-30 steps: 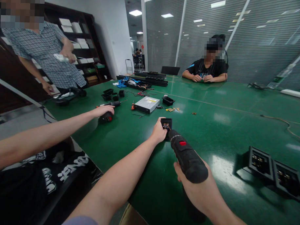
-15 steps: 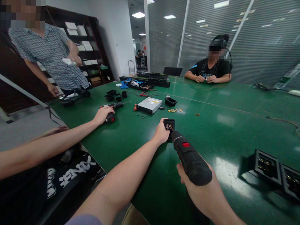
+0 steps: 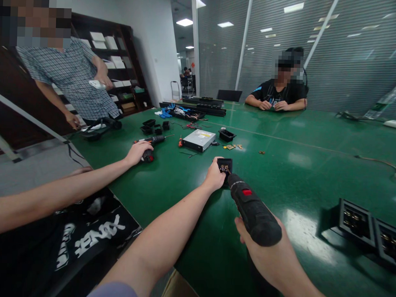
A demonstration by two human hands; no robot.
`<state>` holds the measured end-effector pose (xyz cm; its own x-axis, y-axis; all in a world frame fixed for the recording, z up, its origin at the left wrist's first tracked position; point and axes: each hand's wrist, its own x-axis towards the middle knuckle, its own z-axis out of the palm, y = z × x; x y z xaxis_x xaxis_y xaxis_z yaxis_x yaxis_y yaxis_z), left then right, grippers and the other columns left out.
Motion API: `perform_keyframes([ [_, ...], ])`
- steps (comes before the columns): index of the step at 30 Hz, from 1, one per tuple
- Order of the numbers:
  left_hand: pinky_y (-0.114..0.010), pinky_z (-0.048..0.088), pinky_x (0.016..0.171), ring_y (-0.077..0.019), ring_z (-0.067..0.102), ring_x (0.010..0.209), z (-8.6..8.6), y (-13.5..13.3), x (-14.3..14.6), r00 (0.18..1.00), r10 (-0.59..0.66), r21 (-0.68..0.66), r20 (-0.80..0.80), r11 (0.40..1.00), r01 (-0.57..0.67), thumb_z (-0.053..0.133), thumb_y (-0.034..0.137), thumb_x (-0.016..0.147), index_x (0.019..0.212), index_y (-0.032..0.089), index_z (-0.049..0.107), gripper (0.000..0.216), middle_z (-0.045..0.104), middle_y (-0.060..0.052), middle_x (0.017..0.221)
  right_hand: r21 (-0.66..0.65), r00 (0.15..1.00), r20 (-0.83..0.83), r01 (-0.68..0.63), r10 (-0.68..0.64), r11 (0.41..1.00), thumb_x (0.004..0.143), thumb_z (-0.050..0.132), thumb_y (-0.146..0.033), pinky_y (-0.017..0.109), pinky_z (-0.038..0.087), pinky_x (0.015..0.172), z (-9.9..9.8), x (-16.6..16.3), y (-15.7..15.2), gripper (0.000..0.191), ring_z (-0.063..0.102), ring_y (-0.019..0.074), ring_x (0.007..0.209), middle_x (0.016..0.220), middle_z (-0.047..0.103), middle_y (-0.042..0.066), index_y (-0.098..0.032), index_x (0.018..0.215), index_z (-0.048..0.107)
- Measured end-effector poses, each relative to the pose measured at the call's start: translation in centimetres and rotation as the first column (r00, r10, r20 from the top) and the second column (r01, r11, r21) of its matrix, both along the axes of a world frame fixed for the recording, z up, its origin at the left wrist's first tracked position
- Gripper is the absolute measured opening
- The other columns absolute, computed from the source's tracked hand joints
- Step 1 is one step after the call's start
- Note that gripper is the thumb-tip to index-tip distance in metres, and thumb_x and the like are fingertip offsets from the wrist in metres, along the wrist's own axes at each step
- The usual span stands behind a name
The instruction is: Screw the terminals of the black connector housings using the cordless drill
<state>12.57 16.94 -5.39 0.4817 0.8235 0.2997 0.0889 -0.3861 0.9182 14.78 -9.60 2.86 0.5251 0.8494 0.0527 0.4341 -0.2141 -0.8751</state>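
Observation:
My left hand grips a small black box with metal contacts inside and holds it upright on the green table. My right hand is wrapped around the handle of a black electric screwdriver with a red switch. Its tip points into the open face of the box.
A co-worker's arm reaches from the left, the hand on a second screwdriver. A silver disc drive, small black trays and loose parts lie beyond. Two black boxes sit at right. One person stands left, another sits far across.
My hands keep the screwdriver tip at the box. The co-worker's hand has drawn back slightly toward the table edge beside the second screwdriver. The view shifted a little.

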Motion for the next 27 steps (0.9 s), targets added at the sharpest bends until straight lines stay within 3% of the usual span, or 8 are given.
perform_keyframes([
  [27,-0.03,0.049,0.088,-0.0153,0.06,0.092,-0.07,0.09,-0.02,1.0,0.006,0.044,-0.019,0.999,-0.005,0.052,-0.005,0.062,0.122,0.024,0.053,0.067,0.065,-0.002,0.103,0.009,1.0,-0.016,0.0,0.0,1.0,0.09,0.065,-0.043,0.031,0.05,0.057,-0.37,0.05,0.08,0.028,0.064,0.0195,0.059,0.071,0.067,0.001,-0.021,0.106,0.063],
])
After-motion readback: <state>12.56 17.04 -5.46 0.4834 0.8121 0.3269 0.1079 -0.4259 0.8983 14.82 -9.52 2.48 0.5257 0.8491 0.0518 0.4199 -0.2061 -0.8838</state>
